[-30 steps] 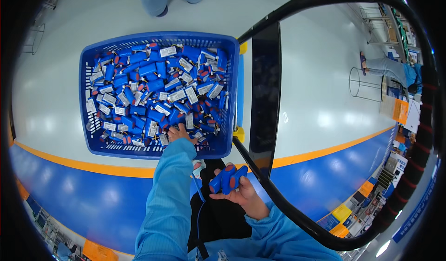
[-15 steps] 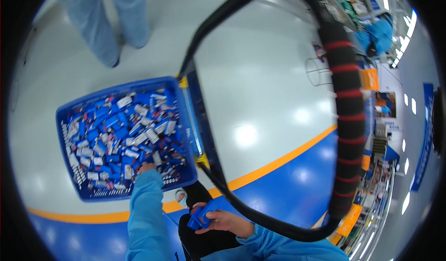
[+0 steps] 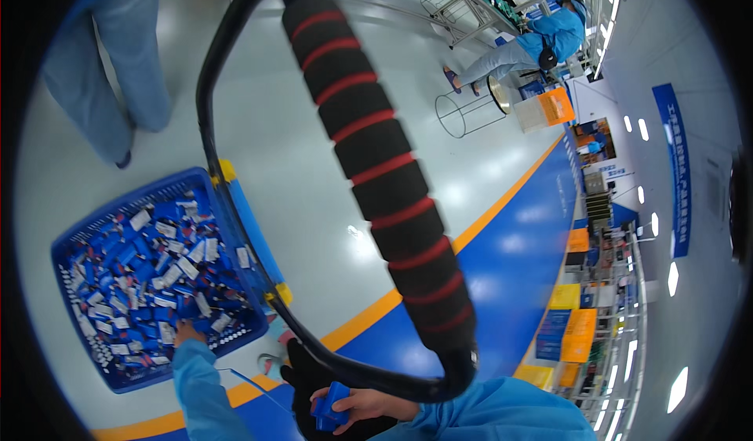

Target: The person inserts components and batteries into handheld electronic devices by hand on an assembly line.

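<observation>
A blue plastic basket point(image 3: 74, 315) at the left is heaped with small blue blocks, many with white labels and reddish bits, that look like wrapped battery packs point(image 3: 165, 264). My left hand point(image 3: 188, 333) reaches over the basket's near side and touches the packs; its fingertips are lost among them. Low in the middle, above my dark-clothed leg, my right hand point(image 3: 365, 408) is closed around blue battery packs point(image 3: 331, 406), seemingly two held together.
A cart handle point(image 3: 384, 174) with black foam and red rings arches across the middle, beside the basket. A person's jean-clad legs point(image 3: 129, 64) stand at the upper left. Another person in blue point(image 3: 557, 33) is by shelving at the upper right. Orange bins point(image 3: 580, 335) line the right.
My view has swung rightward, so basket, handle and hands appear shifted left. My left hand stays at the basket's near side; my right hand still holds the blue packs.
</observation>
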`<state>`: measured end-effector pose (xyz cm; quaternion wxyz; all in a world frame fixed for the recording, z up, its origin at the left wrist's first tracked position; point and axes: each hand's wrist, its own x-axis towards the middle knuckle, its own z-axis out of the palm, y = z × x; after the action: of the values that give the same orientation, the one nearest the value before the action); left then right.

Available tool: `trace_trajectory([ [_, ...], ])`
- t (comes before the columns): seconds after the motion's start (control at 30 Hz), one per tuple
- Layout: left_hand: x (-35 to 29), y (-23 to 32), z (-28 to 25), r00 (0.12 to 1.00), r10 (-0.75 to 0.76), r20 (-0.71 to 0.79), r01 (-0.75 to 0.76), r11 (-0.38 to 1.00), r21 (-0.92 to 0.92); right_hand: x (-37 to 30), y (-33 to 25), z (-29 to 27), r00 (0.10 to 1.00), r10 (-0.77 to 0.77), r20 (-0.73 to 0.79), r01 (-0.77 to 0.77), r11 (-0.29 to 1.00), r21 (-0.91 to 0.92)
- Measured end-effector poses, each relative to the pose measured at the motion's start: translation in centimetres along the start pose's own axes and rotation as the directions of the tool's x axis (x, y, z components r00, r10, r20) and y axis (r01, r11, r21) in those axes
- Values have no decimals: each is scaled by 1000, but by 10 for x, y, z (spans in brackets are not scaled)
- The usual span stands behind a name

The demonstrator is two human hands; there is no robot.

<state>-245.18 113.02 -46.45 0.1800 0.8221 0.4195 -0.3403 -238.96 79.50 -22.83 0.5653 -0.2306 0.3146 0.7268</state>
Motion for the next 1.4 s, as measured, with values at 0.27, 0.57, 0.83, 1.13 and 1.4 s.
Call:
trace_trajectory([
  [0.27,77,-24,82,958,-121,261,59,970,235,0,-15,-14,994,37,-104,-40,999,-29],
  [0.57,63,-12,41,937,-99,334,40,983,180,-22,-30,-7,995,-35,-97,22,991,-133],
  [0.83,-33,-25,-50,995,-8,99,-3,993,117,-67,11,0,999,36,4,-35,985,-169],
  [1.13,-248,-42,-214,952,-229,-205,226,973,-36,-215,74,30,968,-235,-89,243,966,93],
  [1.4,-332,79,-284,908,-206,-364,186,978,-90,-314,59,-16,764,-642,-66,620,703,348],
])
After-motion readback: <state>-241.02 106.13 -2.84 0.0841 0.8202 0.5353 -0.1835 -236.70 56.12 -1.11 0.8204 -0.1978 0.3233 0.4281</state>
